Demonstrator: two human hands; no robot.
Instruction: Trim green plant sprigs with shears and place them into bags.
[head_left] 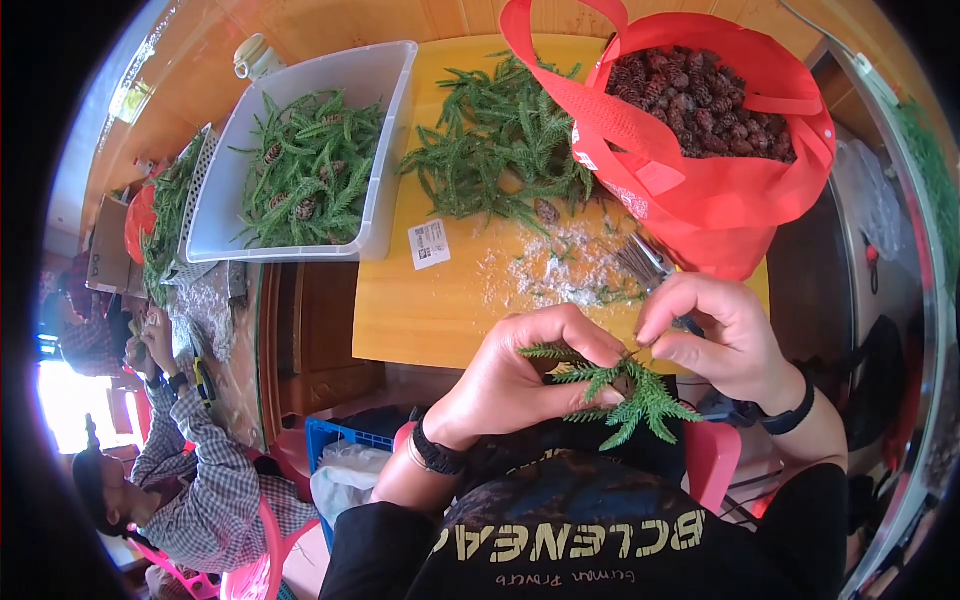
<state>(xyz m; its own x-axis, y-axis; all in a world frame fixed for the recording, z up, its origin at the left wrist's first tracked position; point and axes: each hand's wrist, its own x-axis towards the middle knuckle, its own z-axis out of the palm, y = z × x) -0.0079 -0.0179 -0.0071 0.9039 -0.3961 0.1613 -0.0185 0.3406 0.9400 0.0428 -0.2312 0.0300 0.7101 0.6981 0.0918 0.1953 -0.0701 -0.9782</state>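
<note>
My left hand (545, 375) is closed around a green artificial pine sprig (645, 405), whose needled tips fan out toward my body. A small brown piece, perhaps a pine cone, shows partly under my left thumb. Just to the right, my right hand (725, 335) pinches finger and thumb together at the sprig's upper end. Something thin and brown, a stem or wire, shows at those fingertips; it is too small to tell which. Beyond my right hand lies a bundle of thin dark wires (640, 262) beside a metal tool, which the hand partly hides.
White flakes (570, 265) and a white label card (430, 245) lie on the yellow table (420, 320). Behind are loose pine sprigs (495, 150), a clear bin (375, 240) of sprigs with cones, and a red bag (720, 220) of pine cones (700, 100). A co-worker (215, 500) sits at left.
</note>
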